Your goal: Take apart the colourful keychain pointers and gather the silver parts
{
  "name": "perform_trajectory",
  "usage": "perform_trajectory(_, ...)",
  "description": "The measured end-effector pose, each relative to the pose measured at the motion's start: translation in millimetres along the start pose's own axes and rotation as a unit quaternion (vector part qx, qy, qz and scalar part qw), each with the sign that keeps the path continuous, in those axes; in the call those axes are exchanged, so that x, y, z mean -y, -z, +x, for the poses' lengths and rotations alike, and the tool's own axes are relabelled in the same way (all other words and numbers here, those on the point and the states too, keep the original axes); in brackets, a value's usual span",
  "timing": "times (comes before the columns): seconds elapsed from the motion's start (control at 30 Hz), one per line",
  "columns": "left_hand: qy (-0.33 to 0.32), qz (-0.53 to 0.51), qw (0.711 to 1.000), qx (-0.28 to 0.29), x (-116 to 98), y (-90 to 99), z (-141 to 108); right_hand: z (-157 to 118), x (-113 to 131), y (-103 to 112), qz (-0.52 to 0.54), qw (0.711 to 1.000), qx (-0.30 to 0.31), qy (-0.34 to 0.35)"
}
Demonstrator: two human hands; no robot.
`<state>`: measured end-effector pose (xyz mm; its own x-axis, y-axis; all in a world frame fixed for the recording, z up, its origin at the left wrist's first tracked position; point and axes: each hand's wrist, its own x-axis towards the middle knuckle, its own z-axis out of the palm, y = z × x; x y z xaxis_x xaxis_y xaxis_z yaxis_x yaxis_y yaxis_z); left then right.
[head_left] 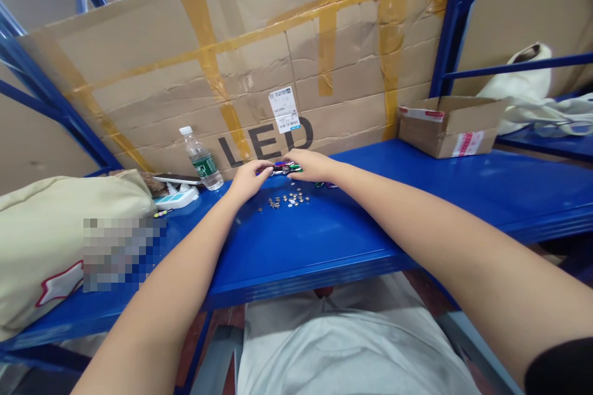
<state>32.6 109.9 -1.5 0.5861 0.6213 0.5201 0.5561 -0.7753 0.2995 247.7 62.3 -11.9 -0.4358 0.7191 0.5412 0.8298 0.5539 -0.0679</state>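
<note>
1. Pale grey clothing [343, 345] spread at the bottom of the view, well nearer the camera than the bottle [202, 158], the upright landmark with a green label and white cap.
2. Left hand [250, 178] just right of the bottle, partly closed, with curled fingers meeting the left end of a small bundle [283, 168].
3. Right hand [311, 166] farther right of the bottle, half closed over the bundle's right end, with thumb below; exact finger contact too small to tell.
4. Bundle to the bottle's right, between both hands: dark and silvery, with blue, red and green bits.
5. Small round metallic pieces [285, 199] scattered loosely on the blue tabletop [306, 247], right of the bottle and nearer the camera.
6. Green and purple items [327, 184] under the right wrist, also right of the bottle.
7. White-and-blue power strip [178, 199] just left of the bottle; cream bag [60, 228] farther left, with a red-edged patch.
8. Taped cardboard sheet [343, 74] behind the bottle, printed "LED"; open carton [454, 129] well to the bottle's right.
</note>
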Motion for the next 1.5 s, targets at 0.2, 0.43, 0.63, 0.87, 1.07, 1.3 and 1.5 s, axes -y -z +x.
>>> perform_trajectory(0.2,0.037,-0.063,0.997,-0.022,-5.4,6.9,-4.0,4.2,4.7,-4.3,0.099,0.993,0.015,-0.060)
perform_trajectory(0.43,0.040,-0.055,0.998,-0.011,-6.4,4.1,-6.2,4.9,8.9,-4.1,0.171,0.980,0.019,-0.100)
perform_trajectory(0.63,-0.044,-0.054,0.996,0.052,-11.3,-6.8,-8.2,8.0,12.5,-8.8,0.204,0.974,0.053,-0.083)
perform_trajectory(0.87,-0.043,-0.007,0.995,0.086,-13.0,-2.9,-8.3,6.0,19.3,-4.2,0.064,0.996,0.044,-0.034)
perform_trajectory(1.07,-0.050,-0.019,0.996,0.071,-11.0,-3.9,-8.8,1.8,25.1,-0.6,-0.056,0.992,0.074,-0.081)
perform_trajectory(1.3,-0.034,-0.025,0.996,0.083,-15.5,-3.2,-8.7,0.8,34.1,6.1,-0.127,0.981,0.114,-0.091)
perform_trajectory(1.5,-0.031,-0.034,0.996,0.074,-17.2,-3.5,-8.3,3.5,45.5,10.8,-0.183,0.972,0.109,-0.096)
